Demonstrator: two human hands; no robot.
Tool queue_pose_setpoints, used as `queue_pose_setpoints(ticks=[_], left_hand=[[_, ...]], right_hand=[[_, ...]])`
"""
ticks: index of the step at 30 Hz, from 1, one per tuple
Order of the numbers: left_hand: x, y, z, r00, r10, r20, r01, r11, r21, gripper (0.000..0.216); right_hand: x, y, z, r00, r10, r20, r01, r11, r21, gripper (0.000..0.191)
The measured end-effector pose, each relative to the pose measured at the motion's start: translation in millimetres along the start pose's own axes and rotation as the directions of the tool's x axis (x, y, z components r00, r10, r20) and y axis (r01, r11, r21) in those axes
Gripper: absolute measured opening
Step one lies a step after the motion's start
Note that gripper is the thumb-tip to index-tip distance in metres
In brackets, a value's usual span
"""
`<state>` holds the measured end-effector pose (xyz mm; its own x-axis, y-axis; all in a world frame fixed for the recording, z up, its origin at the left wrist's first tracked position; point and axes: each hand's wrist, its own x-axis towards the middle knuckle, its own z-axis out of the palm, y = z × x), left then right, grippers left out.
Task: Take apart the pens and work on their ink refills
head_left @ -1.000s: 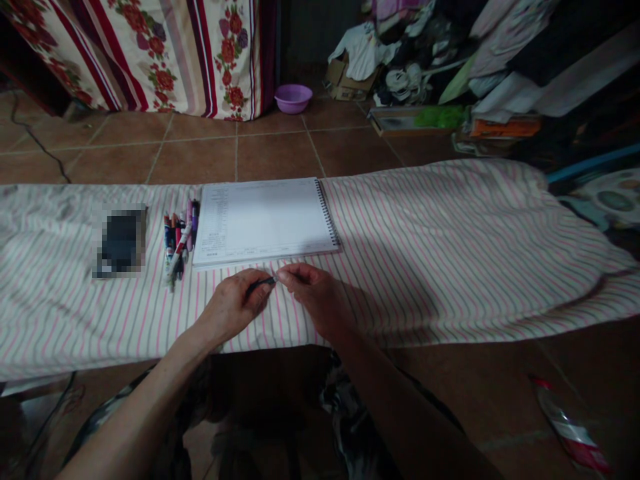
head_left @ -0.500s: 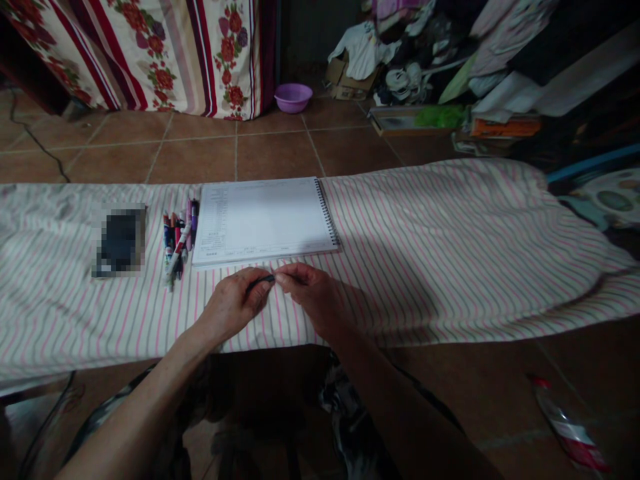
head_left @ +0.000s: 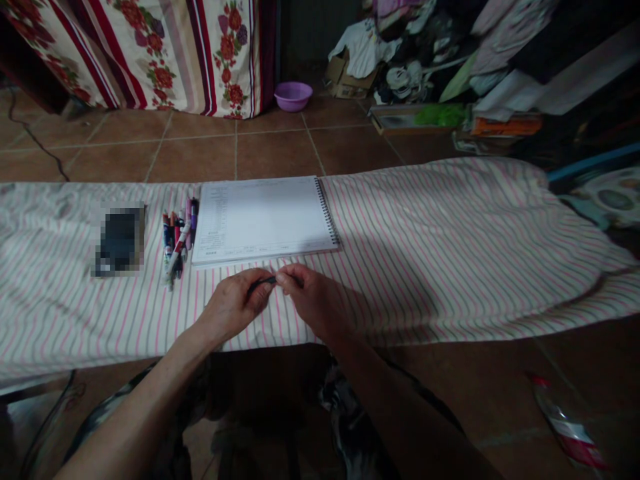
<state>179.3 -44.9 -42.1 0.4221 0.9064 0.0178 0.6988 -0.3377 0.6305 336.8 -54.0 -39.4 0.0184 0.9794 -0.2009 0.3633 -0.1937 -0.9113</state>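
Just in front of the notepad, my left hand (head_left: 236, 301) is closed around a slim dark pen (head_left: 264, 281), most of it hidden in the fingers. My right hand (head_left: 313, 293) meets it from the other side, thumb and forefinger pinched at the pen's tip end. The fingertips of both hands nearly touch. Beyond them lies a spiral-bound drawing pad (head_left: 273, 217), open at a nearly blank white page with a printed border. To its left, several pens and markers (head_left: 179, 240) lie in a loose bunch.
A striped cloth (head_left: 400, 267) covers the low table. At the left lies a blurred-out dark rectangular thing (head_left: 119, 240). Past the table stand a purple basin (head_left: 293, 97) and a floral curtain (head_left: 165, 53). A bottle (head_left: 567, 423) lies on the tiled floor at the lower right.
My right fingers have curled slightly closer around the pen's end. The pen has tilted a little in my left hand. Everything else looks the same.
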Motion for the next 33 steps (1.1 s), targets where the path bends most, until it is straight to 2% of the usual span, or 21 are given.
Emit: queue_pose_setpoints(ticks=[5,12,20,26,33], left_hand=[[1,-1,-1,1.000,-0.007,0.006,0.007,1.000,0.005,0.022],[-1,-2,-3,1.000,0.024,0.015,-0.024,1.000,-0.018,0.026],[-2,-6,-1,0.998,0.058,-0.015,-0.058,0.998,-0.032,0.024],[-1,-5,0,0.999,-0.005,-0.039,0.007,0.999,0.044,0.024],[-1,2,-5,0.995,-0.096,0.017,0.093,0.989,0.116,0.021]], right_hand=[[3,7,3,0.999,-0.036,-0.001,0.035,0.997,-0.075,0.019],[0,-3,-4,1.000,-0.029,0.000,0.028,0.976,-0.214,0.018],[1,-4,-6,1.000,-0.031,0.004,0.031,0.963,-0.269,0.018],[0,-5,-6,0.999,-0.033,0.010,0.035,0.964,-0.263,0.020],[1,-3,-5,0.999,-0.037,0.010,0.038,0.972,-0.234,0.018]])
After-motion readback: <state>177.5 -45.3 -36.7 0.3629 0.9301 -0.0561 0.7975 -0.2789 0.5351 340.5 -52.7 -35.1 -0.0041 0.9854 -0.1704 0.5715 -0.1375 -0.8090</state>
